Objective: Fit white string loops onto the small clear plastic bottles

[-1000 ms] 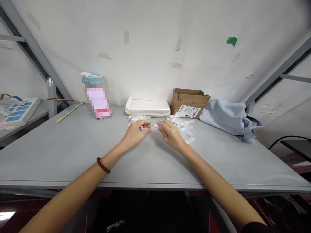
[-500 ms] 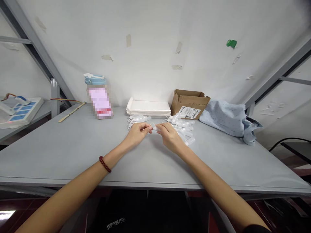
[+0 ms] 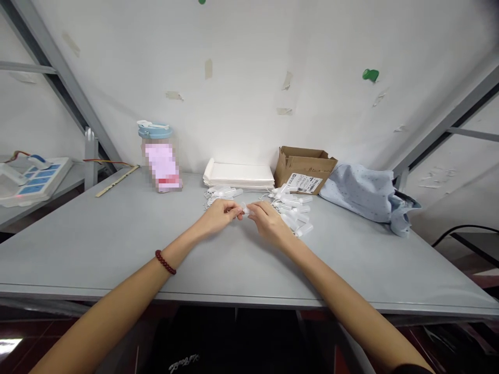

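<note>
My left hand (image 3: pixel 219 216) and my right hand (image 3: pixel 268 222) meet above the middle of the grey table (image 3: pixel 117 239). Both pinch one small clear plastic tube (image 3: pixel 245 209) between their fingertips. Several more clear tubes (image 3: pixel 294 208) lie in a loose pile just right of my right hand. A smaller bunch of tubes (image 3: pixel 220 193) lies just behind my left hand. A dark red bead bracelet (image 3: pixel 165 262) circles my left wrist.
A stack of white sheets (image 3: pixel 238 175) lies against the wall, an open cardboard box (image 3: pixel 304 169) to its right, then a crumpled light blue cloth (image 3: pixel 366 193). A blue-lidded jar (image 3: pixel 158 157) stands at the back left near a wooden strip (image 3: pixel 115 181). A blue-white device (image 3: pixel 33 176) sits on the side bench.
The two hands have drawn closer together on the small tube. The view has tipped down a little, so everything sits slightly lower in the picture.
</note>
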The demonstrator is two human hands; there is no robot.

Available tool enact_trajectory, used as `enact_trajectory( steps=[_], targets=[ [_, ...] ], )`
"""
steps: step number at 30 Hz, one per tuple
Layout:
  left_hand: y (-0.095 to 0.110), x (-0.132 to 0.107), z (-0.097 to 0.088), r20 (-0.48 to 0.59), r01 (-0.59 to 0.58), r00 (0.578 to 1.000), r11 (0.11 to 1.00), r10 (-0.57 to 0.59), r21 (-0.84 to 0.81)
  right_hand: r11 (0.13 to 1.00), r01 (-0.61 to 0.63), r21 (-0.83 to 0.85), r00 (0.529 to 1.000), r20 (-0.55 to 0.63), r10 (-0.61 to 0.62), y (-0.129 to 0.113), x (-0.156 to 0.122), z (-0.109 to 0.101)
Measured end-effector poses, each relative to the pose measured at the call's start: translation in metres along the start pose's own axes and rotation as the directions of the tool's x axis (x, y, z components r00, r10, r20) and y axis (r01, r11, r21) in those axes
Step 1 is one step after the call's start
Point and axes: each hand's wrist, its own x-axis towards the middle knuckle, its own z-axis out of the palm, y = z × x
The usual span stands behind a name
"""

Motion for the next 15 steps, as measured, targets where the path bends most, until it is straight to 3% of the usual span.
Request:
enact_trajectory(
  steps=[2,5,8,11,15],
  targets=[
    [0.0,0.002,-0.016,-0.068,0.007,0.998,0.998,-0.003,0.059,0.997,-0.064,0.032,0.998,0.007,0.064,0.003,0.003,-0.002],
    [-0.003,0.004,-0.043,-0.309,0.082,0.951,0.982,-0.026,0.17,0.981,-0.192,-0.009,0.981,-0.009,0.192,0.02,0.002,-0.01],
    [-0.013,0.006,-0.059,-0.356,0.122,0.933,0.973,-0.046,0.194,0.941,-0.321,-0.108,0.946,-0.005,0.323,0.046,-0.007,-0.018],
    [-0.025,0.009,-0.061,-0.371,0.158,0.925,0.969,-0.079,0.188,0.887,-0.4,-0.231,0.908,0.03,0.418,0.07,-0.018,-0.024],
    [-0.04,0.012,-0.057,-0.361,0.165,0.93,0.957,-0.071,0.237,0.838,-0.401,-0.37,0.882,0.09,0.462,0.082,-0.022,-0.027]
  ],
)
